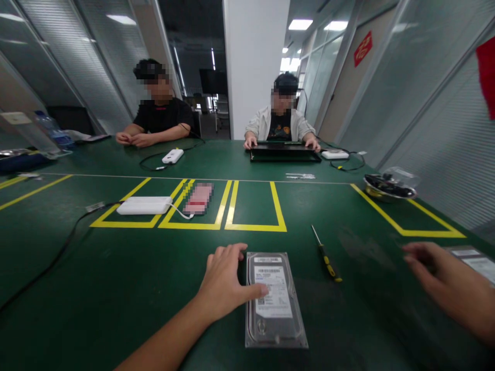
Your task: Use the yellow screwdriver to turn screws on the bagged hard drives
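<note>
Left forearm [170, 335] cropped; left hand [222, 283] partly covers hard drive [275, 322].

The small print on the hard drive's [276, 325] label [274, 294] is too fine to read, and the thumb of the left hand [226, 281] hides a part of it. The left forearm is cut off at the near edge of view. The right hand [444, 283] is blurred, its arm cut off at the right, and it hides part of a labelled silver piece [480, 266], also cut off there. At the far left, a black cable [50, 261] leaves view. Pixelation hides the phone's [199, 198] detail
</note>
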A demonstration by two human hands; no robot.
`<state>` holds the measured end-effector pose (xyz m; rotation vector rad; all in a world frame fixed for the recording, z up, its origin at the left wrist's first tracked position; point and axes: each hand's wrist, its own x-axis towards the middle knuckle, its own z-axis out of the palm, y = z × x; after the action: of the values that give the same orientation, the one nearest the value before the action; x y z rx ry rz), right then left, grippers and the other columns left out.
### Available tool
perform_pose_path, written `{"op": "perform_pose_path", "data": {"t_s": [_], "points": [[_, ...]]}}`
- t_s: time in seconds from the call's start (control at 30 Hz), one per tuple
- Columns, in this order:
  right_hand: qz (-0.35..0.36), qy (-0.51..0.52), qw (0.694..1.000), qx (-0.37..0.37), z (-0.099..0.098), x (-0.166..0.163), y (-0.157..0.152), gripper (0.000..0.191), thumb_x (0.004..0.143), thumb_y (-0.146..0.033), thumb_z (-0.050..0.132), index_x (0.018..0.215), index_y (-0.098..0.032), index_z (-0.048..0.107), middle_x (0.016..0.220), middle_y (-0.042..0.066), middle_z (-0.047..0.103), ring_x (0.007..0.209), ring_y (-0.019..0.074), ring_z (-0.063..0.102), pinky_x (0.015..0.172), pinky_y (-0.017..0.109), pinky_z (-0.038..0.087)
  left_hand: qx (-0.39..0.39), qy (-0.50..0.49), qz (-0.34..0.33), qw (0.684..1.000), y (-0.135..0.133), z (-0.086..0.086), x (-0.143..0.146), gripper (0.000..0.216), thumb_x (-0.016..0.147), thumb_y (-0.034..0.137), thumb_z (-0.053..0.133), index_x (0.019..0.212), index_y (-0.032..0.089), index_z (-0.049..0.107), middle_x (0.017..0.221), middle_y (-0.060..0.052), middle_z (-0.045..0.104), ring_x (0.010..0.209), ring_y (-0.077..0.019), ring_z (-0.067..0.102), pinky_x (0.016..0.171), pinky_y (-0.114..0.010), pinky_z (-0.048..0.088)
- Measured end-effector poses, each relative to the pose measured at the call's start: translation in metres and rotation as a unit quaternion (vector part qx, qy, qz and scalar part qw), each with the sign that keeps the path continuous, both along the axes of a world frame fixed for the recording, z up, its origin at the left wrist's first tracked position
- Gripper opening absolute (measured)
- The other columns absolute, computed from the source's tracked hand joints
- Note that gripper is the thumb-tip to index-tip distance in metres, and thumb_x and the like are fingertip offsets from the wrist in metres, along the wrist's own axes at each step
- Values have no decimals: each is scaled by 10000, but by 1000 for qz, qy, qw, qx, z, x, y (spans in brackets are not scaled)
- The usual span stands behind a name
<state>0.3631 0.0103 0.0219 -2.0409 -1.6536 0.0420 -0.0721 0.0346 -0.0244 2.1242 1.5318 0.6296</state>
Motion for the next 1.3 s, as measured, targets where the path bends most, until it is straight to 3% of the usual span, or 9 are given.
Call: {"op": "perform_pose_path", "data": {"t_s": [0.07,0.27,0.43,0.53,0.87,0.97,1.03,1.13,1.3], "points": [[99,138,985,-12,7,-52,4,292,873,-510,542,986,-241,569,912,112,642,817,237,613,718,405,471,26,-31,4,999,-2,1,1,859,646,689,742,1316,219,483,1117,-91,597,1003,-312,520,841,-429,402],[300,414,848,-135,17,-208,0,184,906,-394,549,876,-218,502,812,11,532,750,158,520,648,285,431,222,-145,-67,962,-12,11,4,239,897,307,647,1123,233,616,1011,-56,661,960,-240,570,845,-382,453],[311,569,742,-170,7,-248,2,316,828,-427,685,849,-207,459,765,-24,498,692,117,469,621,250,399,267,-181,-147,935,-16,14,6,231,903,112,625,1099,230,656,963,-23,717,850,-177,623,810,-344,483],[310,599,716,-178,3,-247,3,359,803,-432,725,839,-205,449,753,-32,498,682,108,465,611,239,391,271,-202,-143,930,-17,14,8,224,883,89,648,1059,226,674,930,-13,727,805,-165,635,775,-335,496],[329,462,807,-166,7,-235,2,142,865,-261,624,839,-182,510,754,-7,580,691,130,563,610,247,423,306,-187,-154,921,-17,18,9,176,851,71,647,977,192,669,834,-20,709,723,-156,621,713,-316,483],[325,174,923,-107,19,-219,9,35,901,-156,557,873,-179,557,804,18,608,750,159,593,658,277,442,295,-186,-133,928,-16,16,9,126,841,81,631,921,174,660,791,-29,681,713,-164,596,686,-310,461],[247,-86,961,-89,25,-203,13,74,893,-104,551,877,-169,582,871,60,616,826,220,613,685,326,458,273,-183,-116,937,-15,15,9,84,844,94,614,868,168,645,761,-29,658,710,-167,582,670,-304,442],[143,-282,935,-160,27,-182,13,85,891,-117,562,945,-165,607,925,98,616,852,298,647,608,354,487,241,-183,-95,949,-13,14,9,78,853,110,590,821,169,629,732,-18,632,696,-160,568,652,-289,418],[120,-320,917,-206,5,-165,4,202,953,-190,487,1139,-187,567,912,81,590,765,274,677,545,348,520,199,-184,-68,960,-11,13,10,98,849,121,575,790,175,631,720,-4,620,681,-147,568,649,-272,412]]}}
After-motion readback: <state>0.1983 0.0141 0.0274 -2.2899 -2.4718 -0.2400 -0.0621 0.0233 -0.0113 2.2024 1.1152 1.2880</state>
